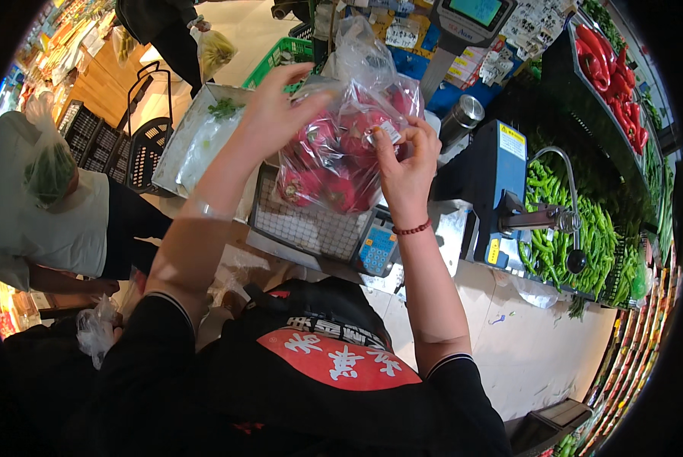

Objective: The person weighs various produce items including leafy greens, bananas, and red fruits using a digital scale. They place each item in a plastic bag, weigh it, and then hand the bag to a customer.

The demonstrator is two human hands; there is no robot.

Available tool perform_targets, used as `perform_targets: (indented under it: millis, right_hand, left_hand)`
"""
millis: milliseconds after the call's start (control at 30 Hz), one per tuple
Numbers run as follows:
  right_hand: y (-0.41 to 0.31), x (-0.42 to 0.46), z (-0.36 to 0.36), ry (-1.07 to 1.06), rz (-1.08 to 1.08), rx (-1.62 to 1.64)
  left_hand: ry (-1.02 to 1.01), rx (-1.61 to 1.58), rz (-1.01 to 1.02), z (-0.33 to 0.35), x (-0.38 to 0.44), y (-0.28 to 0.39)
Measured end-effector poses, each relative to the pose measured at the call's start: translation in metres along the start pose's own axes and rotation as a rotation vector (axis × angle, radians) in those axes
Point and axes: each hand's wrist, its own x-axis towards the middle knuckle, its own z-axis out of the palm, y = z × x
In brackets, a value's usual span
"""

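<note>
A clear plastic bag of dragon fruits [341, 148] rests on the weighing scale [307, 220], its gathered top pointing away from me. My left hand [284, 108] is at the bag's upper left with thumb and fingers apart; whether it touches the film cannot be told. At the bag's right side, my right hand [407, 151] has a small white label [388, 132] at its thumb and fingertips, against the plastic. The scale's blue keypad [377, 245] lies just below that hand, and its display [475, 11] stands on a post beyond the bag.
A blue bag-sealing machine [504, 188] and a steel flask [463, 117] stand to the right, beside green peppers [581, 240]. A white tray [204, 143] and a green basket [278, 57] lie beyond my left arm. A person [50, 211] holding bags is at left.
</note>
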Motion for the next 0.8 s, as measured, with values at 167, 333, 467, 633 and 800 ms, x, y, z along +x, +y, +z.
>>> perform_targets:
  millis: [167,333,467,633,800]
  right_hand:
    - [0.021,0.01,0.031,-0.009,0.404,0.206]
    - [0.068,-0.05,-0.006,0.188,0.528,0.379]
    - [0.043,-0.117,-0.023,0.021,0.924,0.548]
    - [0.015,-0.167,-0.02,-0.189,0.984,0.561]
    - [0.013,-0.191,-0.026,-0.283,1.136,0.569]
  left_hand:
    - [-0.479,0.022,0.087,0.04,0.086,-0.039]
    - [-0.08,-0.971,-0.501,0.072,0.103,-0.028]
    - [0.014,-1.282,-0.567,0.04,0.107,-0.002]
    - [-0.035,-1.351,-0.387,-0.041,0.103,0.03]
    - [0.041,-1.298,-0.333,-0.098,0.122,0.076]
